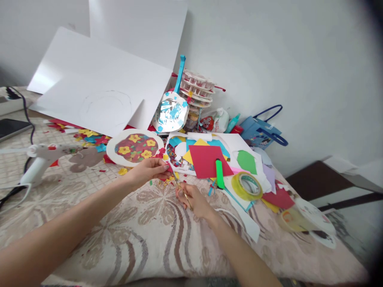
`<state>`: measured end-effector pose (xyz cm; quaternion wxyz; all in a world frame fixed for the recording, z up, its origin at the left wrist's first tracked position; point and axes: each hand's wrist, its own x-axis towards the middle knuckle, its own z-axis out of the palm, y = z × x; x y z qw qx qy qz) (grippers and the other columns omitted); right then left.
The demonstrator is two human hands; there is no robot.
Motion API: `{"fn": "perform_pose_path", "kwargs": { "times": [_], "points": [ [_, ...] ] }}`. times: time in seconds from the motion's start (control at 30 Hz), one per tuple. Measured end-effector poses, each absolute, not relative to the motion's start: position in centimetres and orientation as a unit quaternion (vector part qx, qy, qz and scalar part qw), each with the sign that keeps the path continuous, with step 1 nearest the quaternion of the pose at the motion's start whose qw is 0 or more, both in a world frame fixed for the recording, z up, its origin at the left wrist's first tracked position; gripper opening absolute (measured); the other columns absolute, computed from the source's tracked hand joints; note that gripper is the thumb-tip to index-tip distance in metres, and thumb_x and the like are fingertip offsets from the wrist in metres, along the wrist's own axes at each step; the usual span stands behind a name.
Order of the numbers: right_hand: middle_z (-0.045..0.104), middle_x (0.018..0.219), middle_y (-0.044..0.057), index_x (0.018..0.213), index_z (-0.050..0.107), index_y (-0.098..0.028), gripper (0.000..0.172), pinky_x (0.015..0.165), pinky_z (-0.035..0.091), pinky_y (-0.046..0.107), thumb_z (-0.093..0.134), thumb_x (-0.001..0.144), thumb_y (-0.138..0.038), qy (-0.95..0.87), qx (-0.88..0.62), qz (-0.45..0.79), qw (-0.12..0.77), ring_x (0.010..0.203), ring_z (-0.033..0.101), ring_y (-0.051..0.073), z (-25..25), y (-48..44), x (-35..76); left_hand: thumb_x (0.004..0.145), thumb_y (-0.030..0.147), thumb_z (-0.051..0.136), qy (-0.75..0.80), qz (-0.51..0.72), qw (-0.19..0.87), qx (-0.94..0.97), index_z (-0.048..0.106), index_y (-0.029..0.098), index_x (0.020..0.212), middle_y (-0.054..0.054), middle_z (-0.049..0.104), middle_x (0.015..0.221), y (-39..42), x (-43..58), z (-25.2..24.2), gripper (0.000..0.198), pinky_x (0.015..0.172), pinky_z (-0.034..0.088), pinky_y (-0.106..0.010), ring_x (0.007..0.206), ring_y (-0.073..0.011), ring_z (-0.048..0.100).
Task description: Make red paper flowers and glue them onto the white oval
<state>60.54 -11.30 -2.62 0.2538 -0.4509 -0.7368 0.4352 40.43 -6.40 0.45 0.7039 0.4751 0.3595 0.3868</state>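
My left hand (151,170) pinches a small piece of red paper (169,168) near the middle of the table. My right hand (193,199) is closed around the handles of a pair of scissors (186,195). The blades meet the edge of the red piece. Small coloured scraps (167,182) lie on the cloth under the blades. Just behind my left hand is a white oval frame (111,149) with yellow flowers on a red centre. A red paper square (206,159) lies right of the scissors, with a green cutter (220,175) on it.
A white glue gun (38,163) with a cable stands at the left, near a phone (13,128). Large white boards (104,79) lean at the back. Yellow tape (247,186), a blue bag (260,131) and coloured paper are at the right.
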Motion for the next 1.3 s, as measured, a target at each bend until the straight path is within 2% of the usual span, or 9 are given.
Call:
{"fn": "perform_pose_path", "kwargs": {
  "times": [0.17,0.57,0.87,0.97,1.07,1.13,1.23,1.3],
  "points": [
    [0.038,0.056,-0.005,0.066,0.042,-0.019,0.022,0.044,0.028,0.020,0.047,0.082,-0.034,-0.728,-0.456,0.442,0.258,0.047,0.033,0.007,-2.9,-11.3,60.7,0.064,0.034,0.075,0.358,0.386,0.706,0.473,0.057,0.013,0.069,-0.005,0.071,0.071,-6.3,40.4,0.5,0.027,0.072,0.052,-0.026,0.068,-0.0135,0.065],
    [0.040,0.050,-0.006,0.065,0.039,-0.019,0.022,0.039,0.031,0.018,0.045,0.083,-0.028,-0.712,-0.460,0.460,0.264,0.038,0.039,0.006,-2.6,-11.7,60.3,0.064,0.035,0.074,0.351,0.383,0.706,0.481,0.060,0.013,0.070,-0.005,0.071,0.073,-6.2,40.2,0.5,0.026,0.072,0.052,-0.024,0.068,-0.0132,0.066],
    [0.038,0.047,-0.007,0.067,0.044,-0.020,0.023,0.037,0.031,0.018,0.041,0.085,-0.033,-0.703,-0.482,0.447,0.270,0.035,0.037,0.007,-1.9,-12.0,59.8,0.065,0.034,0.074,0.350,0.378,0.707,0.484,0.059,0.014,0.071,-0.006,0.071,0.073,-6.1,40.0,0.5,0.026,0.072,0.052,-0.025,0.069,-0.0135,0.066],
    [0.047,0.049,-0.004,0.068,0.049,-0.019,0.025,0.042,0.033,0.020,0.040,0.087,-0.034,-0.726,-0.540,0.341,0.255,0.041,0.044,0.010,-1.9,-11.0,60.6,0.065,0.034,0.074,0.356,0.375,0.704,0.487,0.059,0.014,0.072,-0.005,0.071,0.075,-6.1,40.1,0.3,0.026,0.075,0.052,-0.026,0.071,-0.0137,0.066],
    [0.059,0.060,0.003,0.069,0.055,-0.018,0.024,0.053,0.035,0.024,0.046,0.085,-0.034,-0.730,-0.642,0.102,0.212,0.057,0.056,0.016,-1.8,-9.6,62.3,0.066,0.035,0.073,0.366,0.367,0.699,0.492,0.059,0.014,0.071,-0.004,0.070,0.074,-6.1,40.3,-0.1,0.026,0.074,0.050,-0.025,0.071,-0.0122,0.064],
    [0.063,0.067,0.007,0.075,0.058,-0.017,0.022,0.058,0.036,0.025,0.048,0.084,-0.036,-0.699,-0.694,0.008,0.174,0.065,0.059,0.019,-1.8,-8.7,63.6,0.065,0.034,0.073,0.376,0.363,0.691,0.500,0.059,0.014,0.069,-0.002,0.069,0.070,-6.2,40.6,-0.3,0.025,0.068,0.049,-0.022,0.066,-0.0099,0.062],
    [0.065,0.077,0.008,0.083,0.059,-0.016,0.020,0.062,0.038,0.027,0.050,0.084,-0.034,-0.681,-0.716,-0.039,0.149,0.073,0.061,0.020,-1.7,-8.0,65.2,0.065,0.036,0.073,0.389,0.352,0.673,0.521,0.060,0.014,0.070,0.000,0.066,0.065,-6.3,40.8,-0.4,0.026,0.057,0.046,-0.018,0.057,-0.0074,0.057],
    [0.063,0.083,0.009,0.084,0.060,-0.016,0.018,0.067,0.039,0.027,0.050,0.084,-0.031,-0.683,-0.710,-0.052,0.162,0.079,0.060,0.020,-1.4,-8.0,65.6,0.066,0.037,0.072,0.392,0.342,0.666,0.535,0.060,0.014,0.070,0.000,0.066,0.064,-6.5,41.0,-0.4,0.026,0.054,0.044,-0.018,0.054,-0.0074,0.055]
  ]
}}
